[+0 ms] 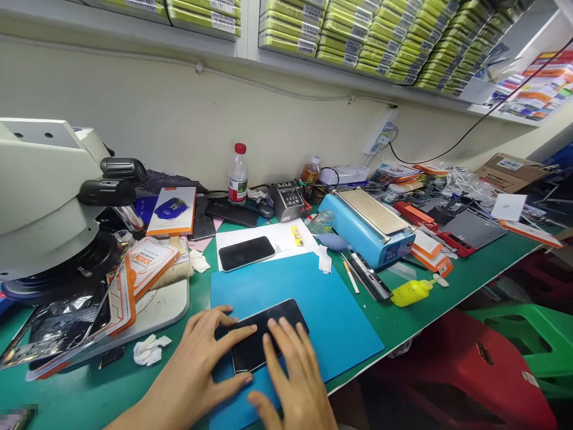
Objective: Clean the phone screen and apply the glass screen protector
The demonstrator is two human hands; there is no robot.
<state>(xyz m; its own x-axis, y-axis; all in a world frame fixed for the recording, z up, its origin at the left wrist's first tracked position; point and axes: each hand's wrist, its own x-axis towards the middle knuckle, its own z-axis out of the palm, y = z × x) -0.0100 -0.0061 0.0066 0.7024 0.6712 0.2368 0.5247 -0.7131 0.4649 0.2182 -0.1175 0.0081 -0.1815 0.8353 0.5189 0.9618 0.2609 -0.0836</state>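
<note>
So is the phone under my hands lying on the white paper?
No, that phone lies on the blue mat, whose surface shows around it.

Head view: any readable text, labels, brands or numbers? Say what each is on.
"SCREEN": orange-and-white box, left; its other print is too small to read.
Unreadable: barcode labels on the green boxes.
Unreadable: label of the red-capped bottle.
Unreadable: markings on the blue machine and the yellow sticker.
No text visible: phone on the blue mat.
</note>
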